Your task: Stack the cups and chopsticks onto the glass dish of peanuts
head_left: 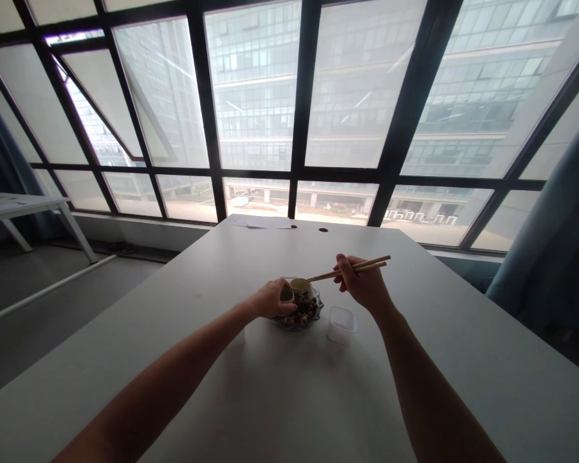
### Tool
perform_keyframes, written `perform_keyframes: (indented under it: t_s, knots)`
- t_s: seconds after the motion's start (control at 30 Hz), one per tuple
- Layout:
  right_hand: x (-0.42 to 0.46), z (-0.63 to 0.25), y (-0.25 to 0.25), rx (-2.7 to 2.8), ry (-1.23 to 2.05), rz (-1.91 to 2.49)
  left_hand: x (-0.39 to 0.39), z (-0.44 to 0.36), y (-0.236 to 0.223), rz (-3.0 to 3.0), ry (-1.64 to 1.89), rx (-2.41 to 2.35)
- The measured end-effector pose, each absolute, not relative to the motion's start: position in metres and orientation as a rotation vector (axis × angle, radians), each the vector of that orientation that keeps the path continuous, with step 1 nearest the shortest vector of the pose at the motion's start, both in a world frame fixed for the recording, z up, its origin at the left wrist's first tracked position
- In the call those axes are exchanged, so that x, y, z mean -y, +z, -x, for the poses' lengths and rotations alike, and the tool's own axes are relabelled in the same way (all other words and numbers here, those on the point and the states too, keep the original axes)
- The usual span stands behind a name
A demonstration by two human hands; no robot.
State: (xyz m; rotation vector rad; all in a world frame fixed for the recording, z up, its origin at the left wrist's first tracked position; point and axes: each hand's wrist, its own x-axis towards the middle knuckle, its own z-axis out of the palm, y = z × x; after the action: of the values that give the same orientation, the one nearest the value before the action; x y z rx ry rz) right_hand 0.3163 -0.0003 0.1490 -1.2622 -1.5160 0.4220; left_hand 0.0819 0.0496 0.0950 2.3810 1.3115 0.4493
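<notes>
My left hand (271, 299) curls round the near-left side of a small cup (303, 295) with dark written characters and a pale yellowish inside. The cup is over a scalloped glass bowl (319, 308) of small brown pieces, perhaps nuts; whether it rests on them I cannot tell. In my right hand (359, 281), closed and raised to the right of the bowl, is a pair of wooden chopsticks (377, 263). Their tips point left and meet the cup's rim. A clear square plastic container (341, 323) stands just right of the bowl.
Another pale, see-through object (237, 339) shows partly behind my left forearm. Papers (263, 222) lie at the far end of the white table (197, 379), near two round holes. Windows rise beyond, with a blue curtain (545, 218) at right and another table (24, 204) at left.
</notes>
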Motion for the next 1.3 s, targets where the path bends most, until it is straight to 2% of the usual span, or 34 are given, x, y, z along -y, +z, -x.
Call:
perform_keyframes:
  t_s: [0.4, 0.63, 0.9, 1.1, 1.3]
  knots:
    - [0.001, -0.316, 0.147, 1.512, 0.498, 1.206, -0.067, -0.064, 0.087, -2.462, 0.434, -0.907]
    - [0.004, -0.314, 0.151, 1.547, 0.509, 1.174, -0.066, -0.063, 0.095, -2.361, 0.297, -0.979]
    - [0.009, -0.306, 0.149, 1.737, 0.817, 1.07, -0.068, -0.049, 0.101, -2.042, 0.336, -0.83]
    - [0.001, -0.298, 0.132, 1.926, 0.897, 1.102, -0.061, -0.039, 0.111, -2.244, 0.32, -0.873]
    - [0.007, -0.302, 0.139, 2.015, 0.901, 1.1, -0.061, -0.038, 0.102, -2.244, 0.369, -0.862]
